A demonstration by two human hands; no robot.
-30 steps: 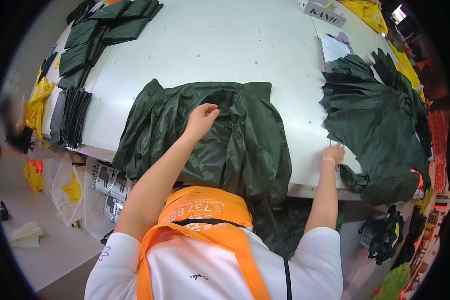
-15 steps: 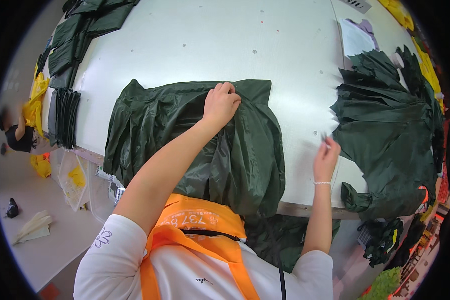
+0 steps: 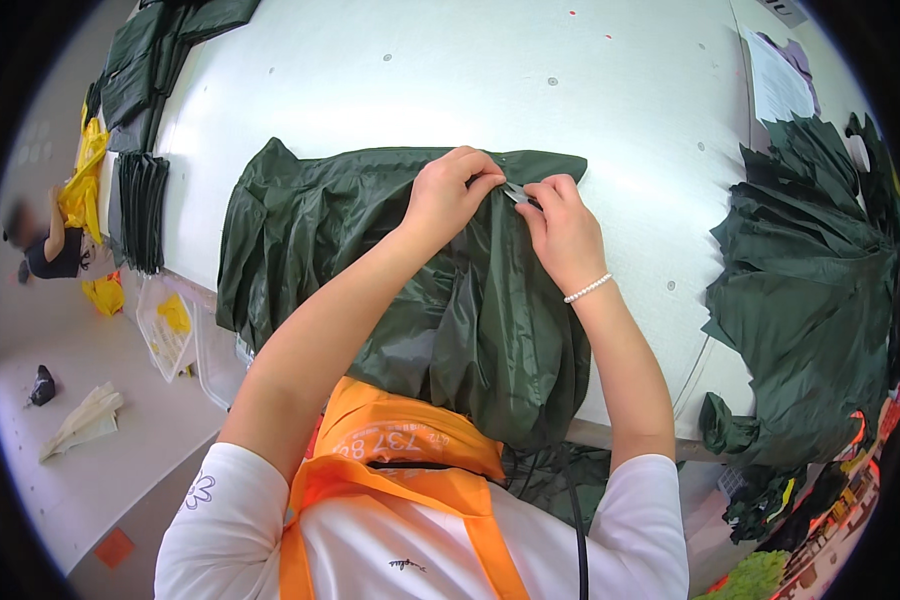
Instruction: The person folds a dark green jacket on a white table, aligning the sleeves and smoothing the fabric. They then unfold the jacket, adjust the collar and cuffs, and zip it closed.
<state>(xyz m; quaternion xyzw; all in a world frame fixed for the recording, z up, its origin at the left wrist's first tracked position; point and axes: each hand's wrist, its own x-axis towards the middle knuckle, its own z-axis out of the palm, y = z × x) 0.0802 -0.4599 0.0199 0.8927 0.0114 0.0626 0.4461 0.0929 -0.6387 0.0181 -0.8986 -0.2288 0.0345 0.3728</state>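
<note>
A dark green, shiny fabric garment (image 3: 410, 330) lies spread in front of me, its far edge roughly straight and its body gathered in folds. Near the right part of that edge, my left hand (image 3: 452, 195) is closed, pinching the cloth between thumb and fingers. Just beside those fingertips, my right hand (image 3: 567, 232) grips small metal thread snips (image 3: 515, 192). The blades point left toward the pinched cloth; whether they touch it I cannot tell. The fingers hide most of the snips.
More dark green pieces (image 3: 810, 280) are heaped at the right of the white table (image 3: 650, 130). Folded dark stacks (image 3: 142, 215) stand along its left edge, by a clear plastic bin (image 3: 220, 355). A paper sheet (image 3: 778, 85) lies far right. Another person (image 3: 50, 240) is beyond the left side.
My right hand has come in from the table's right side to the left hand, bringing the snips to the cloth. My left hand still pinches the garment's far edge.
</note>
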